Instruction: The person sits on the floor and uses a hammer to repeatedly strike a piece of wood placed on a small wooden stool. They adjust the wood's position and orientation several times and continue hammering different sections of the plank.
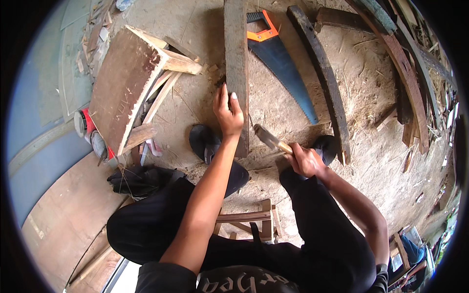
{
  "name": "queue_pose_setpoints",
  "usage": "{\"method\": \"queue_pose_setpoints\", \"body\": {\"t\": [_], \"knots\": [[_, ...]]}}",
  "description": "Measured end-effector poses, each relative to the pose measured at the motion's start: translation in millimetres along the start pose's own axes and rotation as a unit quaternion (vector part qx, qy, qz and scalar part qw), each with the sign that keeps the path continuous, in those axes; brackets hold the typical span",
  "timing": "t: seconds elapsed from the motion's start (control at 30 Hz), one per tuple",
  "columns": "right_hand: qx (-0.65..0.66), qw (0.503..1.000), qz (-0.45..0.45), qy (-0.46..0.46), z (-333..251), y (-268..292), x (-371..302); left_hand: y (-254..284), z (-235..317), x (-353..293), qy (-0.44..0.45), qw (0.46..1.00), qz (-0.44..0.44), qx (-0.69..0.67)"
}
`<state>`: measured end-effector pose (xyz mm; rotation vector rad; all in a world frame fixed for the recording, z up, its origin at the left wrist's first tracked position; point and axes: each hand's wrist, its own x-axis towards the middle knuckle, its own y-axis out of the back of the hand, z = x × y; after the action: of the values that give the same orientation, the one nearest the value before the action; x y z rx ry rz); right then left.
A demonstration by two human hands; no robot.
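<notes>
A long weathered wooden beam [236,53] runs away from me across the middle. My left hand [228,116] grips its left edge, thumb on the upper face and fingers along the side, partly hidden. My right hand [307,160] is closed round the pale wooden handle of a hammer [266,137]. The hammer's metal head points toward the beam's near right side, apart from it. Close to that side shows a thin, dark, bent piece like a nail [251,120]; I cannot tell whether it is fixed in the beam.
Right of the beam lies a handsaw [283,68] with an orange and black handle. Beyond it is a dark curved timber [322,73], with more boards [405,73] piled far right. A wooden box-like piece [128,88] leans at left. A low wooden stool [244,217] is beneath me.
</notes>
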<state>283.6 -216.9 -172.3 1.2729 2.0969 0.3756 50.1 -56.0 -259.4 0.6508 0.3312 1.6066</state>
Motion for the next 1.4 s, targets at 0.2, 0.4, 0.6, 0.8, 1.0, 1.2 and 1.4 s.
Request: {"method": "queue_pose_setpoints", "body": {"t": [0.2,0.4,0.6,0.8,1.0,1.2,1.4], "knots": [[-0.018,0.999,-0.039,-0.029,-4,1,27,-3,-2,8,0.001,1.000,-0.003,0.013],[-0.066,0.997,-0.028,0.014,-9,0,32,-3,-5,8,0.009,1.000,0.009,0.000],[-0.056,0.998,-0.003,0.042,10,-13,17,-3,-3,7,0.022,1.000,0.004,-0.019],[-0.011,0.999,-0.011,0.045,13,-15,18,-1,-5,8,0.030,0.999,0.011,-0.017],[-0.055,0.998,-0.023,0.016,19,-16,15,-1,-9,8,0.020,1.000,0.003,-0.017],[-0.043,0.998,0.002,0.054,10,-18,12,-2,-7,10,0.034,0.999,0.006,-0.004],[-0.052,0.998,0.008,0.047,8,-29,10,3,0,7,0.042,0.999,-0.003,0.004]]}}
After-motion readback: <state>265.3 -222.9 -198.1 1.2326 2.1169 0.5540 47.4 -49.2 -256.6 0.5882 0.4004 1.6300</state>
